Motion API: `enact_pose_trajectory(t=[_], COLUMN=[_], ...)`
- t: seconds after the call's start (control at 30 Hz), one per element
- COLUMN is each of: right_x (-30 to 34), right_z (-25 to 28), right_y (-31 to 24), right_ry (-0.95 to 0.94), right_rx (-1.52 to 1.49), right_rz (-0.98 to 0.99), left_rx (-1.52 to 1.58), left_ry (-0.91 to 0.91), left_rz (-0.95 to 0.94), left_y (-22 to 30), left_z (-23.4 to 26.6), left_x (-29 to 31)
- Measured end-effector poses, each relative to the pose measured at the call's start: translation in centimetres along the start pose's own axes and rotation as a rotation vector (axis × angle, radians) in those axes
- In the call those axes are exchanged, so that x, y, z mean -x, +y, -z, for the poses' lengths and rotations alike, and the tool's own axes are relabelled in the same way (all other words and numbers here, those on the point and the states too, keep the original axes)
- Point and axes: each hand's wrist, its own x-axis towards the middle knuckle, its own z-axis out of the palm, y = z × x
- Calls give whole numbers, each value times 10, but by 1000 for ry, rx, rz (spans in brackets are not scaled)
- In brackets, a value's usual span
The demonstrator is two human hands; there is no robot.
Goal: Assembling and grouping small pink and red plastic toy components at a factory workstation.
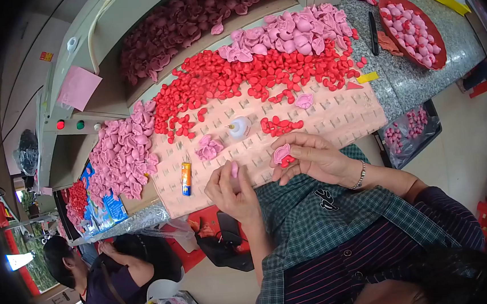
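My right hand (321,160) pinches a pink, frilly-edged moulded piece (281,151) with red bits showing at its lower edge. To its left, my left hand (232,194) is closed around a small smooth pink piece (234,168), mostly hidden by the fingers. Just beyond my hands lies a small cluster of red bean-shaped pieces (280,126). A small white squeeze bottle with a thin tip (240,127) is left of that cluster. Near my left hand are some loose pink pieces (209,148) and an orange and blue tube (186,179). Another pink piece (304,101) lies farther off.
A wide heap of red pieces (209,77) spans the pink-papered worktop (222,105). Pink pieces pile up at the back (297,30) and left (120,150). A red bowl (439,34) stands far right, by a black pen-like tool (373,32). A person (110,271) sits at lower left.
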Motion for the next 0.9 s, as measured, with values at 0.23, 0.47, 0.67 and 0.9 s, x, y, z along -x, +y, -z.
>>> enact_pose_trajectory(t=[0.23,0.47,0.67,0.9], right_x=[-1,-1,1,1], right_z=[-7,-7,-6,-10], right_y=[-4,-8,-6,-11], right_ry=[44,97,60,107], right_rx=[-41,-61,88,179], right_rz=[-1,-80,-33,-127], left_rx=[-58,-67,116,-121], left_ry=[-5,-303,-255,-200], left_rz=[-29,-74,142,-53], left_y=[12,13,22,26], left_z=[9,20,26,7], left_x=[-1,-13,-21,-12])
